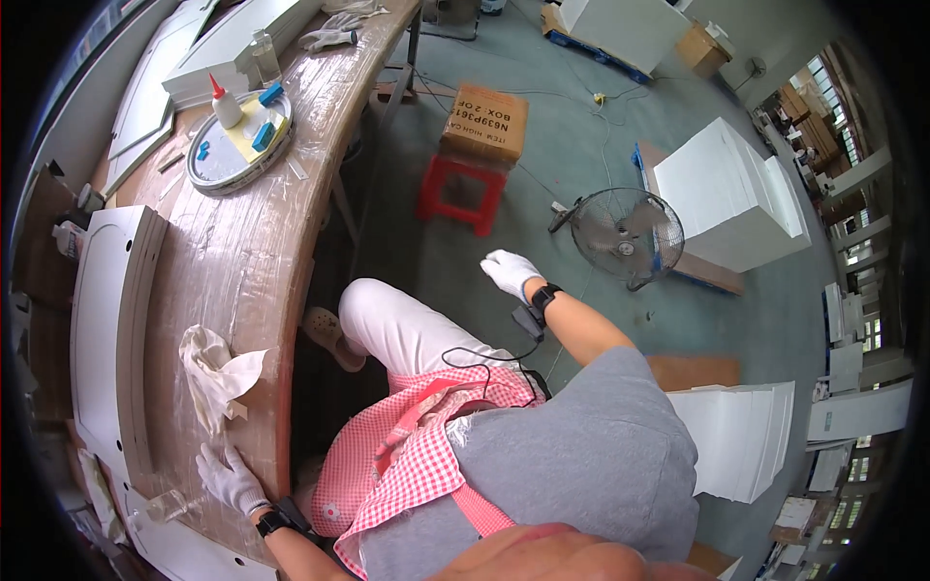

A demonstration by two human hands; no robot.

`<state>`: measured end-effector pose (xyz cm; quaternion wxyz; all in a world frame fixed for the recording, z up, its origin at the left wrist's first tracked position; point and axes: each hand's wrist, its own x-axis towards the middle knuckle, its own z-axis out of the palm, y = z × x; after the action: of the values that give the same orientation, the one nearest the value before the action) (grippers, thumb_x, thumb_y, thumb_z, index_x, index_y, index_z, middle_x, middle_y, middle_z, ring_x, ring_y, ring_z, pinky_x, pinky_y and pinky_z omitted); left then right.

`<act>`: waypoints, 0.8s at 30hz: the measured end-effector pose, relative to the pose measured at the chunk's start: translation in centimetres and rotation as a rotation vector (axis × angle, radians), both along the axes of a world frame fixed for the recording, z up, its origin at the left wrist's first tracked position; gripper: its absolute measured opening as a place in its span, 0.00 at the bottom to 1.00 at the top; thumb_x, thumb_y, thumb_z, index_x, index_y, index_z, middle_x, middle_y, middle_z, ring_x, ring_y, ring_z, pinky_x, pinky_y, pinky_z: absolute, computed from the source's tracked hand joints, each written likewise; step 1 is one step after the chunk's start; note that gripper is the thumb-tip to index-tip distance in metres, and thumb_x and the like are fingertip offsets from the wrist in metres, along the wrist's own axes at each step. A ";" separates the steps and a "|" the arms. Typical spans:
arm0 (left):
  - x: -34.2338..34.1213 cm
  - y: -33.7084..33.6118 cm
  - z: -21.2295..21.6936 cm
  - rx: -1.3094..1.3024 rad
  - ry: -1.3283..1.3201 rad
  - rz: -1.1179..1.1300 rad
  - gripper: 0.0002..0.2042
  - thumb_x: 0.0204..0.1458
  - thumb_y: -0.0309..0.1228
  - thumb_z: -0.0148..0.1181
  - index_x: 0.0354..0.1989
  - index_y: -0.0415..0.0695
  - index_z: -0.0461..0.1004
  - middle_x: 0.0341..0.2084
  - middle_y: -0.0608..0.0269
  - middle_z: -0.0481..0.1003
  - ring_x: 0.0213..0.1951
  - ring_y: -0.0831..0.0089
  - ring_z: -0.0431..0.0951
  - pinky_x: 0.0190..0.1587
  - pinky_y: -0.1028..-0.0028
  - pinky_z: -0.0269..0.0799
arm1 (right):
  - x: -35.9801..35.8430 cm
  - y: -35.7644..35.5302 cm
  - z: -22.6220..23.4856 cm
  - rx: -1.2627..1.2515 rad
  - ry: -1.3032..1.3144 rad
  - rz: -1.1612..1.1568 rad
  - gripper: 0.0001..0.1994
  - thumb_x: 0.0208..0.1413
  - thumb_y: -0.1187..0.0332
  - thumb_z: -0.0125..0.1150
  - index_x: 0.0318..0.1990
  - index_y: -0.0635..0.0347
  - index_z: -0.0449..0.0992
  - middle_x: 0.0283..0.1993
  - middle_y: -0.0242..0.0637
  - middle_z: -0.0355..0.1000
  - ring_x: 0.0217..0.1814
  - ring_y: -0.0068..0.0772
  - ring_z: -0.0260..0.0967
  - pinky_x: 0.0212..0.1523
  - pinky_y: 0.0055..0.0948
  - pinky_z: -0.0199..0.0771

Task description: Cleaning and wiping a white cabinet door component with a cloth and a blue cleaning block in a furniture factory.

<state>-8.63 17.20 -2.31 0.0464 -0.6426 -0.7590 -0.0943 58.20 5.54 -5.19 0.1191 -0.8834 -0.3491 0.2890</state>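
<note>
My left hand [230, 480], in a white glove, lies on the film-covered table [228, 261] at its near edge. Its fingers are spread and hold nothing. Just beyond the fingertips is a crumpled cream cloth [213, 373]. My right hand [511, 274], gloved too, hangs in the air to the right of my knee, away from the table. Its fingers are loosely curled together, and nothing shows in them. A white panel [111, 339] with small dark holes lies along the table's left side. A small clear bottle [167, 505] lies left of my left hand.
Farther up the table, a round lid [218, 174] bears a red-tipped white bottle [226, 107] and blue blocks [263, 136]. A carton [484, 126] sits on a red stool [463, 194]. On the floor, a fan [627, 237] stands before white cabinets [722, 194]; cables cross there.
</note>
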 end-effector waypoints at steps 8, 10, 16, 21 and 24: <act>2.0 0.0 -1.1 -0.107 0.127 -0.287 0.33 0.65 0.46 0.52 0.72 0.36 0.60 0.74 0.40 0.53 0.75 0.44 0.51 0.77 0.47 0.38 | -3.1 -23.0 -8.1 -0.768 0.620 -0.473 0.39 0.69 0.35 0.35 0.72 0.59 0.65 0.69 0.53 0.69 0.70 0.51 0.67 0.65 0.50 0.68; 2.4 -0.2 -0.6 -0.108 0.117 -0.334 0.34 0.64 0.45 0.52 0.73 0.35 0.59 0.75 0.40 0.53 0.75 0.42 0.50 0.77 0.47 0.37 | -3.7 -23.2 -10.0 -0.760 0.670 -0.454 0.39 0.69 0.36 0.36 0.71 0.59 0.65 0.68 0.53 0.69 0.70 0.49 0.67 0.66 0.48 0.67; 4.7 -0.3 1.9 -0.224 0.025 -0.429 0.40 0.57 0.47 0.56 0.73 0.33 0.55 0.76 0.36 0.47 0.76 0.35 0.42 0.77 0.44 0.33 | -2.6 -27.3 -12.0 -0.722 0.772 -0.286 0.37 0.68 0.37 0.41 0.69 0.59 0.67 0.67 0.53 0.70 0.69 0.44 0.67 0.68 0.43 0.65; 4.6 -1.2 2.4 -0.252 0.014 -0.383 0.41 0.57 0.49 0.56 0.74 0.34 0.54 0.76 0.36 0.47 0.77 0.36 0.43 0.77 0.44 0.33 | -1.9 -25.2 -15.0 -0.632 0.899 -0.195 0.36 0.67 0.38 0.46 0.68 0.59 0.68 0.65 0.53 0.71 0.69 0.40 0.67 0.70 0.40 0.63; 5.3 -1.1 2.1 -0.197 0.020 -0.381 0.41 0.56 0.47 0.57 0.74 0.35 0.55 0.76 0.36 0.47 0.77 0.36 0.43 0.77 0.45 0.33 | -3.3 -20.5 -18.6 -0.494 1.010 -0.131 0.35 0.67 0.38 0.48 0.67 0.59 0.69 0.64 0.53 0.72 0.68 0.37 0.67 0.72 0.37 0.61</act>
<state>-3.36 16.09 -0.24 -0.0279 -0.7766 -0.6290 -0.0203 54.93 -15.00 -23.80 0.0785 -0.6570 -0.1153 0.7409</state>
